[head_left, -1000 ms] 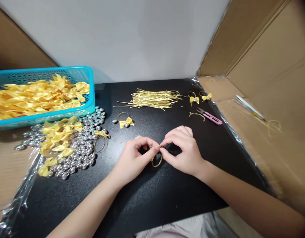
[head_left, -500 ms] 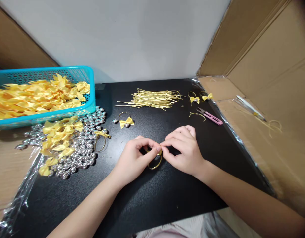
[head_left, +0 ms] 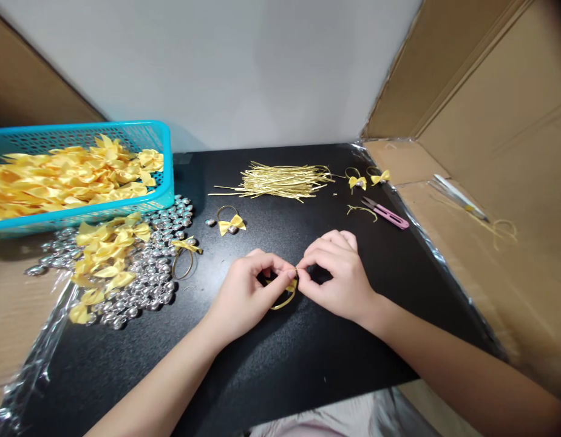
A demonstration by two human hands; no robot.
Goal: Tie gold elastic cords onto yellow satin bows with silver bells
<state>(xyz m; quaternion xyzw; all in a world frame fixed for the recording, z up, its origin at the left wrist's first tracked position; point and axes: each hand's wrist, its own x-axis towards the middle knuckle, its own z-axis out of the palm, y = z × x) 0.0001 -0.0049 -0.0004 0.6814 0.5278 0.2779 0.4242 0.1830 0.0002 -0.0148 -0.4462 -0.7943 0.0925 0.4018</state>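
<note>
Partly hidden: gold cord loop (head_left: 281,302), top covered by fingertips of left hand (head_left: 246,292) and right hand (head_left: 342,280). Cut off, left edge: teal basket (head_left: 167,164); right edge: cardboard box (head_left: 499,115).

Teal basket (head_left: 102,210) of yellow bows (head_left: 57,176), silver beads (head_left: 146,291) beside it — pink snips (head_left: 390,215) (far right)

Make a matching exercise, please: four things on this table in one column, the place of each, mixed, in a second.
1 gold loop
2 basket
3 snips
4 gold strips

A far left, full of yellow bows
B pinched between left hand and right hand
C far middle of the mat
D right side, near the cardboard box

Pairs: 1-B; 2-A; 3-D; 4-C
</note>
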